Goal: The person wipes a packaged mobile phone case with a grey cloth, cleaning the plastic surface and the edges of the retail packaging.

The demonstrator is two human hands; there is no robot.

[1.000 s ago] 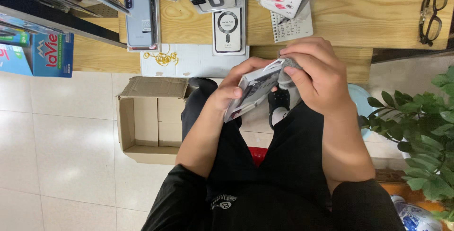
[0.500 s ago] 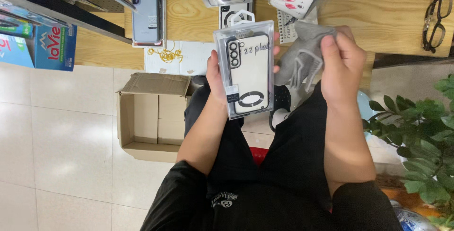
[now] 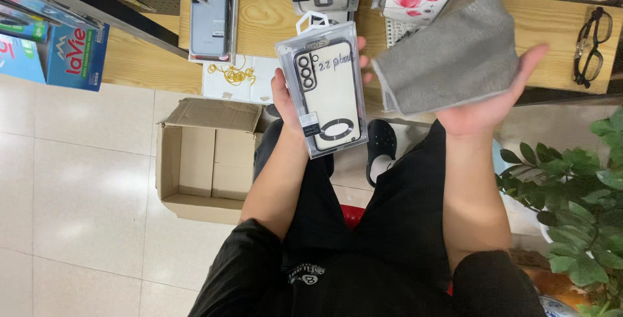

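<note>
The left hand [image 3: 285, 99] holds a clear plastic package with a phone case [image 3: 322, 90] inside, upright in the upper middle of the frame. The package hides most of the hand: the thumb side shows along its left edge, and fingertips [image 3: 363, 64] peek past its right edge, so the fingers are closed around the package from behind.

The right hand [image 3: 483, 106] is at the upper right, palm up and spread flat, with a grey cloth [image 3: 448, 54] draped over the fingers. The cloth lies on the open hand; the fingers are stretched out and do not clench it. The cloth's left edge sits just beside the package's right edge, nearly touching the left fingertips.

Behind both hands runs a wooden table [image 3: 266, 22] carrying more packaged phone cases [image 3: 213, 18], and a pair of black glasses [image 3: 592, 44] at the far right. Below the table, on the tiled floor [image 3: 78, 174], stands an open cardboard box [image 3: 204, 158], at the left of the person's knees. A blue carton [image 3: 76, 57] is at the upper left, and a green plant [image 3: 577, 194] fills the right edge.
</note>
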